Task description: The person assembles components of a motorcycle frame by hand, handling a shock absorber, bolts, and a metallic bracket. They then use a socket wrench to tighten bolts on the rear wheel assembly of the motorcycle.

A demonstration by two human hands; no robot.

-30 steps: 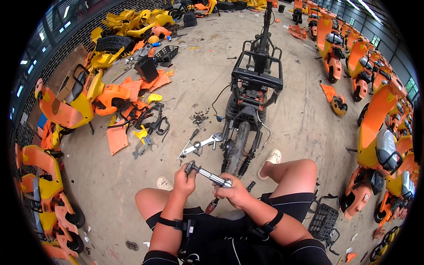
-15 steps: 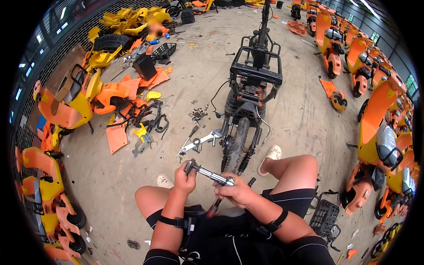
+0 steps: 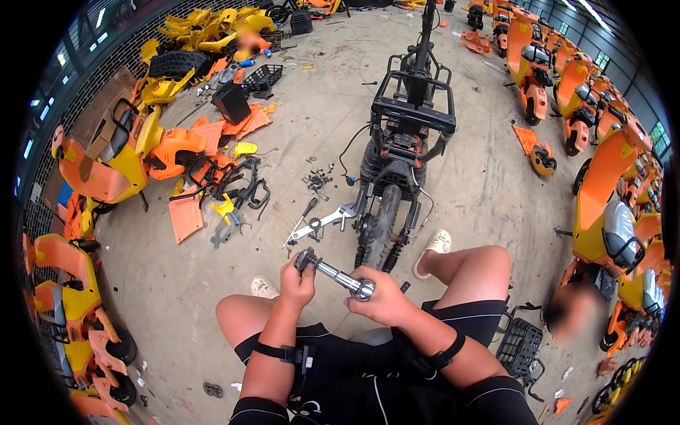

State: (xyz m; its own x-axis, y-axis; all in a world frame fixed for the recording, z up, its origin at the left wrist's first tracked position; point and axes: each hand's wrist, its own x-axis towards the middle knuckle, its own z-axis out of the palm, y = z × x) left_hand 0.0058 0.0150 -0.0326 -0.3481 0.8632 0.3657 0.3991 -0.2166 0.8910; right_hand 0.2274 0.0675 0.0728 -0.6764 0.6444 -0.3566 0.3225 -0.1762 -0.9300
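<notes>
- Head view: a person sits low on the concrete floor (image 3: 489, 177), knees spread, with both forearms coming up from the lower edge.
- The left hand (image 3: 297, 278) is closed around the dark, knobbed end of a shiny metal shock absorber (image 3: 334, 274); its fingers wrap that end tightly.
- The right hand (image 3: 379, 297) grips the other end, where the chrome rod finishes in a rounded eye; the fingers curl over it and the thumb lies on top.
- The shock absorber is held between the two hands, tilted down from left to right, above the person's lap and just in front of the knees.
- Straight ahead stands a stripped black scooter frame (image 3: 407, 134), its rear wheel (image 3: 381, 227) near the hands.
- A silver bracket (image 3: 322, 223) lies on the floor just left of that wheel, with a screwdriver (image 3: 303, 212) beside it and a scatter of small bolts (image 3: 319, 180) further up.
- A white shoe (image 3: 433, 248) rests to the right of the wheel.
- Orange and yellow body panels (image 3: 191, 152) are piled to the left, and orange scooters (image 3: 595, 127) line the right side.
</notes>
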